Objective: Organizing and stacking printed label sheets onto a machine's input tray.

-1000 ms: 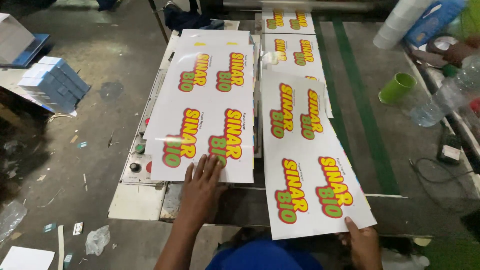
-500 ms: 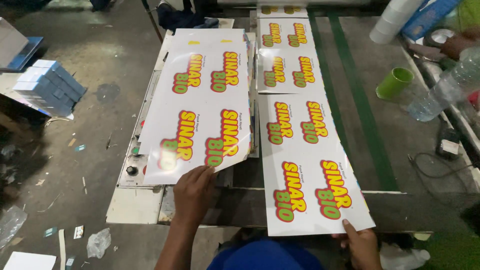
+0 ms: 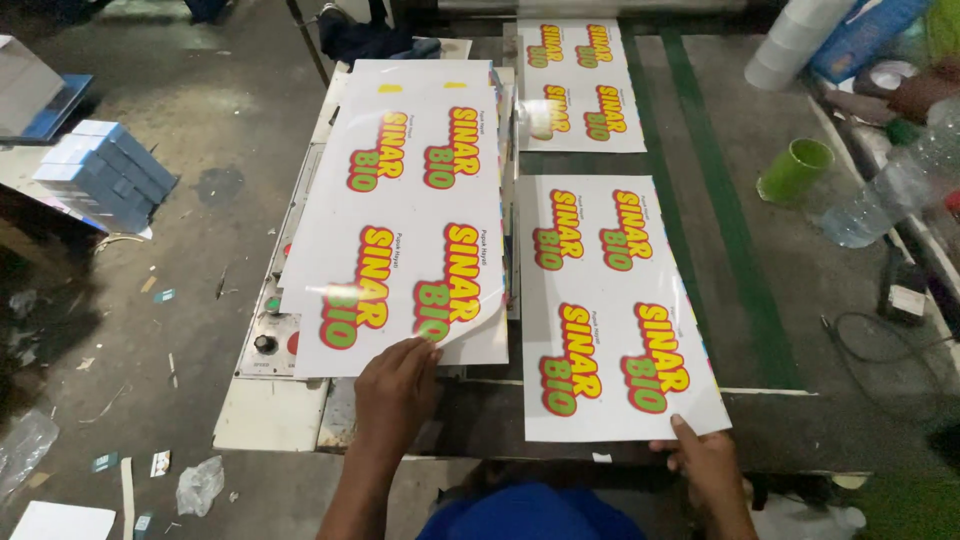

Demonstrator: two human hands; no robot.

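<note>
The top printed sheet [image 3: 405, 215] was pinched at its curled near corner by the left hand [image 3: 395, 390], not yet lifted off the stack [image 3: 500, 345]. A second sheet [image 3: 612, 305], further right on the surface [image 3: 790, 330], was gripped at its near edge by the right hand [image 3: 708, 462].

Dim overhead light, glossy glare, blurred edges.

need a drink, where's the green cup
Head view, upper right: the green cup stands on the table, right of the printed sheets, beside a clear bottle.
</note>
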